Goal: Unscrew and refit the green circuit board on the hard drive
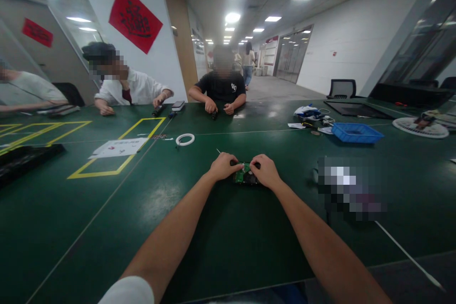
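Note:
A small black device with a green circuit board (pixel 241 175) showing lies on the green table in front of me. My left hand (pixel 224 166) is closed at the device's left upper side, thumb and fingers pinching its edge. On the opposite side, my right hand (pixel 265 169) grips the right upper edge with thumb and bent fingers. Both sets of fingertips sit close together over the board, partly covering it. Any small part between them is too small to make out. A thin white stick or wire end pokes out just beyond my left hand.
Left of centre lie a white cable ring (pixel 185 139) and a paper sheet (pixel 119 147) among yellow tape lines. A blue tray (pixel 357 133), bagged items (pixel 309 113) and a white round grille (pixel 420 127) are at right. A blurred-out object (pixel 349 187) lies nearer. Several people sit across the table.

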Available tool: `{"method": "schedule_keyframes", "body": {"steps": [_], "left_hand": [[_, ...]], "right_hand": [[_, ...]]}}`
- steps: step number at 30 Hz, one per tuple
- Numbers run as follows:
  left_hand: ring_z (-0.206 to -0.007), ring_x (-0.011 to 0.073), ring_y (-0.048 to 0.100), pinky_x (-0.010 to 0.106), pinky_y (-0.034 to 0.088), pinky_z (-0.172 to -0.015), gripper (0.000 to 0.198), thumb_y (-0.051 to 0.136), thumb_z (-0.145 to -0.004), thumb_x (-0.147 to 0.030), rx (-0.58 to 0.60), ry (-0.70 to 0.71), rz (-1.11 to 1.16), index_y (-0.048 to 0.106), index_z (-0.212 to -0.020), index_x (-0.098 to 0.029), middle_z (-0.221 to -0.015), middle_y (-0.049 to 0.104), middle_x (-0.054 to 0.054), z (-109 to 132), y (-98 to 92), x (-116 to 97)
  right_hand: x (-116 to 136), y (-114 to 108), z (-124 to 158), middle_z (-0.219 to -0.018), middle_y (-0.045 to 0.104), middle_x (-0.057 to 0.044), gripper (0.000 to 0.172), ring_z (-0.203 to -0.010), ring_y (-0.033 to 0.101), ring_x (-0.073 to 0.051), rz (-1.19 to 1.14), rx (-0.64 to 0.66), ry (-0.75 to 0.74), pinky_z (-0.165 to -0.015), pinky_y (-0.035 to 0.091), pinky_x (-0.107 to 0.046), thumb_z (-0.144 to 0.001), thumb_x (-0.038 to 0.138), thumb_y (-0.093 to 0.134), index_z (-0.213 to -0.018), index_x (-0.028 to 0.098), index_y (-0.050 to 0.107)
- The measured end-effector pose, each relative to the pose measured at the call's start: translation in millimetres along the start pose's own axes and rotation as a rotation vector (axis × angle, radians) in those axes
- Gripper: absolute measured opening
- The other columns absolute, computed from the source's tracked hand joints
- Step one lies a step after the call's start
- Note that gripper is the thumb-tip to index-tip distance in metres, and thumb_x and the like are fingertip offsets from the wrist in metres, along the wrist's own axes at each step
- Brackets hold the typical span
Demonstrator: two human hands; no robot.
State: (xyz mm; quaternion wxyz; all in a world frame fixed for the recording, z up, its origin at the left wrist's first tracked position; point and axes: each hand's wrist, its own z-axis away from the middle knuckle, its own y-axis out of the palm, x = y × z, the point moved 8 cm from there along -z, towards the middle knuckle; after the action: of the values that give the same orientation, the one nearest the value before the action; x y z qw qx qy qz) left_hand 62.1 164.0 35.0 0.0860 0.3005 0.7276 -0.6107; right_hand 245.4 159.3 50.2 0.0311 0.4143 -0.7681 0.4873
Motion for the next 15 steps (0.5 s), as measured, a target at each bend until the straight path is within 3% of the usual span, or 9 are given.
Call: {"method": "schedule_keyframes", "body": {"steps": [15], "left_hand": [[-0.102,0.0260,0.060,0.038,0.047,-0.091,0.046,0.067,-0.081,-0.064,0.005,-0.006,0.028,0.076,-0.099,-0.022,-0.100,0.070,0.009,-0.4,1.3,3.3]], "right_hand": [[2.6,1.0,0.2,-0.095,0.067,-0.005,0.009,-0.089,0.062,-0.019,0.046,0.021,-0.001,-0.086,0.049,-0.036,-0.086,0.020,0.063,-0.079,0.021,0.069]]}}
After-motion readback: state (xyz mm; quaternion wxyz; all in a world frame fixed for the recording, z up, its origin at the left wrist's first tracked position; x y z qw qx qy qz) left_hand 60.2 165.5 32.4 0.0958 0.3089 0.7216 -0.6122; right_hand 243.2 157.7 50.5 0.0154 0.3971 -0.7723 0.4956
